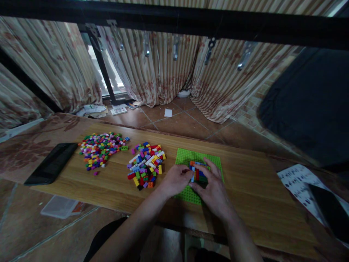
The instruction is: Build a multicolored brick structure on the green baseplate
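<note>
A green studded baseplate lies on the wooden table. On it stands a small build of coloured bricks: red, blue, white, orange and green. My left hand rests at the build's left side with its fingers curled against it. My right hand covers the build's right and near side, fingers bent over the bricks. Whether either hand pinches a loose brick is hidden.
Two heaps of loose coloured bricks lie left of the plate: a nearer one and a farther one. A dark phone sits at the table's left end. A printed sheet lies at the right. Curtains hang behind.
</note>
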Available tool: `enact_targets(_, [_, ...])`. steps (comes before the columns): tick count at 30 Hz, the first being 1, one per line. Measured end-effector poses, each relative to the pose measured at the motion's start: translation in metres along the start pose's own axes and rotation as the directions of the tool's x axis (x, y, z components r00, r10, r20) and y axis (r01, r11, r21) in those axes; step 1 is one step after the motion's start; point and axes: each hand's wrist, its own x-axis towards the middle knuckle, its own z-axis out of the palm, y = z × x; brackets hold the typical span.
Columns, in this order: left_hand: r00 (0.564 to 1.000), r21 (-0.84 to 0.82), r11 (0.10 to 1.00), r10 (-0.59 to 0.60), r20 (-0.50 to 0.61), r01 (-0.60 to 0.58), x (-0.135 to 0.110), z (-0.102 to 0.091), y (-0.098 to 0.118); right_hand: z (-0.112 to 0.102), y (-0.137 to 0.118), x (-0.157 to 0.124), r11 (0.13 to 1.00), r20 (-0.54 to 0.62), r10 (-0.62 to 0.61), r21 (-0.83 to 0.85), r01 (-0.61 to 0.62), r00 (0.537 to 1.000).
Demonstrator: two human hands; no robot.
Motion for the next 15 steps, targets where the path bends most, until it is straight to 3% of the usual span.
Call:
enact_targets(7, [1.000, -0.066, 0.998, 0.002, -0.014, -0.003, -0.003, -0.001, -0.005, 0.004, -0.007, 0.000, 0.999, -0.022, -0.031, 0.015, 0.032, 0.999])
enact_targets(15, [0.984, -0.089, 0.995, 0.020, -0.179, -0.036, -0.005, -0.023, -0.001, -0.003, 0.004, 0.008, 0.997, -0.070, 0.052, 0.061, -0.048, 0.996])
